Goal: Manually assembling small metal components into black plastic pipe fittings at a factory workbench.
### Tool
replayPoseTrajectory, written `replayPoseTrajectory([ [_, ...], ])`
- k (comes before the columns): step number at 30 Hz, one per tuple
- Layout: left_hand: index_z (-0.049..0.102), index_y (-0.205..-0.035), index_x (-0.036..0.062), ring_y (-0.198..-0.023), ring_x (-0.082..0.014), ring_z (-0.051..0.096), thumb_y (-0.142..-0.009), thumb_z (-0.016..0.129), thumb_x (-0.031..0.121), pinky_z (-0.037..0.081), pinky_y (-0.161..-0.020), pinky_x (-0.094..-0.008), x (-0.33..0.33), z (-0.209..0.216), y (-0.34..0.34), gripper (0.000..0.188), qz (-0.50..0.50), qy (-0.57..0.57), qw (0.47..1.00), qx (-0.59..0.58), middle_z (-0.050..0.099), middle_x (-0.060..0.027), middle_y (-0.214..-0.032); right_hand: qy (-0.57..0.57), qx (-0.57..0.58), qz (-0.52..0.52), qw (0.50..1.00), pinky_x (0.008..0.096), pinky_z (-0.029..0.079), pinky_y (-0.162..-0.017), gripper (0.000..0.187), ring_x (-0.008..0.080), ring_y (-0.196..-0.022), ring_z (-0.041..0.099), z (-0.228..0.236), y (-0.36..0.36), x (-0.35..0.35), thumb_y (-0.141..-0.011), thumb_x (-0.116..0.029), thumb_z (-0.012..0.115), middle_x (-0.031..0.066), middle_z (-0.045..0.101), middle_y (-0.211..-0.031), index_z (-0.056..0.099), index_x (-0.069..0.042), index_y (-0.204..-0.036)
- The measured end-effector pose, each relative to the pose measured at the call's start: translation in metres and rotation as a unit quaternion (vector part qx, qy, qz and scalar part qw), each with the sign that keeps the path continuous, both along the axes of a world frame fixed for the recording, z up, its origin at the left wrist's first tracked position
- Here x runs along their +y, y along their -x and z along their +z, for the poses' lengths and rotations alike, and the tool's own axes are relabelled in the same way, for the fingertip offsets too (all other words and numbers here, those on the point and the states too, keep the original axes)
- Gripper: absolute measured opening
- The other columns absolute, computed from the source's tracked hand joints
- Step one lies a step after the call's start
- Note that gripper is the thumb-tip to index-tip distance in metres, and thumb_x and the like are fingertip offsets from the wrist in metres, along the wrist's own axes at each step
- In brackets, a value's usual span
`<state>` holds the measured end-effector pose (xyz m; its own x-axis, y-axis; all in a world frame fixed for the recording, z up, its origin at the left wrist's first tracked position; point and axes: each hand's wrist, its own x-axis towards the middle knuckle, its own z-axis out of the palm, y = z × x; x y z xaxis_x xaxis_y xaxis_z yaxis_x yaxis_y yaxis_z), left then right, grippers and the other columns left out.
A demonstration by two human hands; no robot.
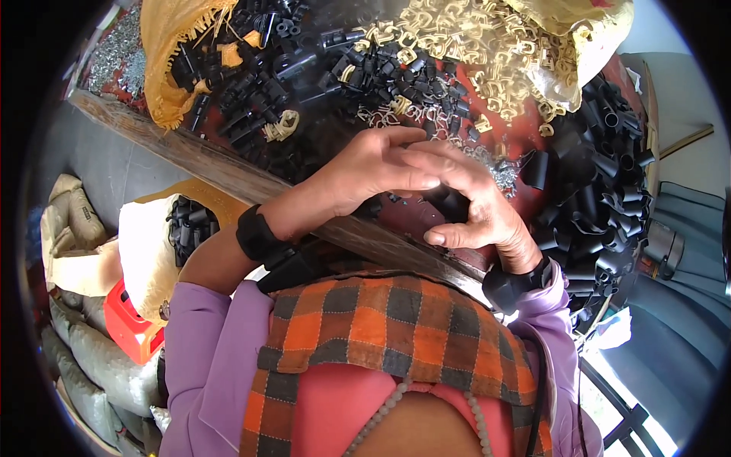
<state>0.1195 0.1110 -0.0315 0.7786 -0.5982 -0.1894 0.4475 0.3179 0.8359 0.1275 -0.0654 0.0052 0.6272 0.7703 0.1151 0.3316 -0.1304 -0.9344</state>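
Observation:
My left hand (384, 169) and my right hand (478, 194) meet over the near edge of the work table, their fingers overlapping. The left fingers are bent together, and whatever lies between them is hidden. Against the curled palm of the right hand a dark, smooth plastic part (448, 202) shows, with the thumb apart below it. Just beyond the hands lie a pile of small black clips (407, 84), some thin wire springs (434, 118) and a heap of small silvery metal pieces (501, 169).
Cream plastic clips (487, 38) spill from a pale sack (598, 57) at the back. Black tubes (601, 175) are piled on the right. A yellow sack (164, 68) and black cylindrical parts (263, 103) lie left. The wooden table edge (183, 152) runs before me; a red crate (131, 327) stands below.

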Motion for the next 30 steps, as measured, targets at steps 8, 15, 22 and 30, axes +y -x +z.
replayPoseTrajectory([
  [8,0.043,-0.112,-0.0021,-0.080,-0.0085,0.052,-0.068,0.066,0.009,0.043,-0.068,-0.0209,-0.007,0.003,0.004,0.051,0.025,0.046,0.998,0.034,0.054,-0.0041,-0.092,-0.080,-0.058,-0.054,0.994,0.0322,0.040,-0.079,0.058,0.0223,-0.089,0.052,0.002,-0.004,0.001,-0.057,-0.027,0.075,0.0116,0.055,-0.098,0.051,-0.002,-0.103],
  [15,0.043,-0.112,-0.0005,-0.077,-0.0095,0.053,-0.069,0.065,0.008,0.043,-0.068,-0.0223,-0.012,-0.008,0.009,0.049,0.043,0.087,0.992,0.086,0.055,-0.0049,-0.090,0.012,-0.061,-0.134,0.989,0.0320,0.037,-0.080,0.061,0.0203,-0.089,0.049,-0.008,0.005,0.005,-0.056,-0.040,0.073,0.0090,0.052,-0.093,0.052,0.000,-0.097],
  [22,0.036,-0.119,-0.0006,-0.096,-0.0159,0.050,-0.076,0.056,0.011,0.042,-0.084,-0.0306,0.010,0.007,0.006,0.048,0.141,0.111,0.982,0.065,0.050,-0.0093,-0.102,-0.168,-0.033,-0.253,0.952,0.0303,0.041,-0.075,0.046,0.0199,-0.082,0.052,-0.009,0.002,0.021,-0.058,-0.024,0.075,0.0076,0.055,-0.084,0.055,-0.004,-0.094],
  [30,0.038,-0.118,-0.0022,-0.086,-0.0149,0.049,-0.072,0.054,0.025,0.041,-0.075,-0.0248,0.167,0.029,0.053,0.056,0.216,-0.066,0.970,-0.085,0.050,-0.0100,-0.095,0.135,-0.187,-0.148,0.962,0.0302,0.040,-0.073,0.022,0.0214,-0.081,0.053,-0.028,0.008,-0.018,-0.067,-0.011,0.065,0.0071,0.055,-0.084,0.056,-0.003,-0.085],
])
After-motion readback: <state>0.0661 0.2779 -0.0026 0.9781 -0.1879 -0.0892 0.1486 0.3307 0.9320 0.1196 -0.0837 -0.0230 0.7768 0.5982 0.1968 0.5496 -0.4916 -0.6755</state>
